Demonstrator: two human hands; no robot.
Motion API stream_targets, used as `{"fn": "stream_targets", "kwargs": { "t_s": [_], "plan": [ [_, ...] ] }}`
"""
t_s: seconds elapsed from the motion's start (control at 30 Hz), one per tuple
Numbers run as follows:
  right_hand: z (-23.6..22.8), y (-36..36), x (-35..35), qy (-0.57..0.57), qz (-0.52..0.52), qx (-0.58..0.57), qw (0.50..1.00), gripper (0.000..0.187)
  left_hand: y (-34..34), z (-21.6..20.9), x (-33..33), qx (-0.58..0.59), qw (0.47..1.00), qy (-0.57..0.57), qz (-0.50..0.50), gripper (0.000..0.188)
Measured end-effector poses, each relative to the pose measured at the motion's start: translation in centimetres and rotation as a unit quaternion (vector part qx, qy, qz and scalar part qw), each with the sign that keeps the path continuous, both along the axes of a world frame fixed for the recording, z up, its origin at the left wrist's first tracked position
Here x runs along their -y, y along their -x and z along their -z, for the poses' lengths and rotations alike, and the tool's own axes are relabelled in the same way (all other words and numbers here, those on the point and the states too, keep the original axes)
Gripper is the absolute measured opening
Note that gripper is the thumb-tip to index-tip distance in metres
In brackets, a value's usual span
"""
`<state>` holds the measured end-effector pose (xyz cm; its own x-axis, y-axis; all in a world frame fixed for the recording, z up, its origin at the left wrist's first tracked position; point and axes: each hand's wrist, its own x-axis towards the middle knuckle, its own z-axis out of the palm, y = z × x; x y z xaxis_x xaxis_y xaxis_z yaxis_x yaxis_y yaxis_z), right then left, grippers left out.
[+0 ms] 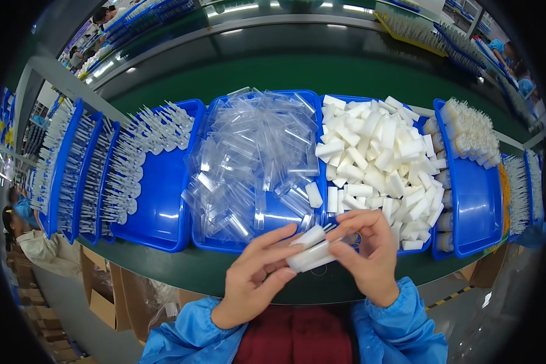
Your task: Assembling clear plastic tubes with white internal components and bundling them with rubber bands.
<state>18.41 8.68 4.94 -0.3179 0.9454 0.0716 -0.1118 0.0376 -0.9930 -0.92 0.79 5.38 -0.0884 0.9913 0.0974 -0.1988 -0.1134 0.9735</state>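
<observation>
In front of my body, near the table's front edge, my left hand [253,280] grips the left end of a translucent white tube-shaped piece [312,257]. A white foam block [310,236] lies along its upper side, by the left fingertips. My right hand [370,252] pinches the other end with thumb and fingers. Thin dark tips show between the right fingers; what they belong to is hidden. Just beyond my hands stand a blue tray [195,233] of clear plastic sleeves [258,139] and another heaped with white foam blocks [382,142].
At left, a blue tray [158,209] carries thin-stemmed white parts [127,164], with more filled trays tilted beside it. A blue tray [476,209] at right has amber-based, bristly parts [470,130]. Cardboard boxes [112,291] stand below the table. Co-workers appear at the far edges.
</observation>
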Motion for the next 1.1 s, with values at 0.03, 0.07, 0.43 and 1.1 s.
{"fn": "stream_targets", "kwargs": {
  "t_s": [0.03, 0.07, 0.43, 1.1],
  "plan": [
    [-0.2, -0.1, -0.1, 0.017, 0.007, -0.024, 1.0, 0.036, 0.6, 0.6, 0.1, -0.006, 1.0, -0.021, 0.015, 0.033],
    [-0.1, -0.3, 0.1, 0.027, 0.001, -0.037, 0.999, 0.037, 0.5, 1.0, 0.2, 0.027, 0.999, -0.024, 0.007, 0.031],
    [0.9, -1.0, 0.9, -0.064, -0.093, 0.054, 0.992, 0.039, 0.6, 0.6, 0.9, 0.028, 0.998, 0.001, 0.047, 0.043],
    [-2.1, 1.6, -3.7, -0.506, -0.233, 0.496, 0.666, 0.03, 5.2, 2.3, 1.7, 0.155, 0.979, 0.134, 0.011, 0.042]
  ]
}}
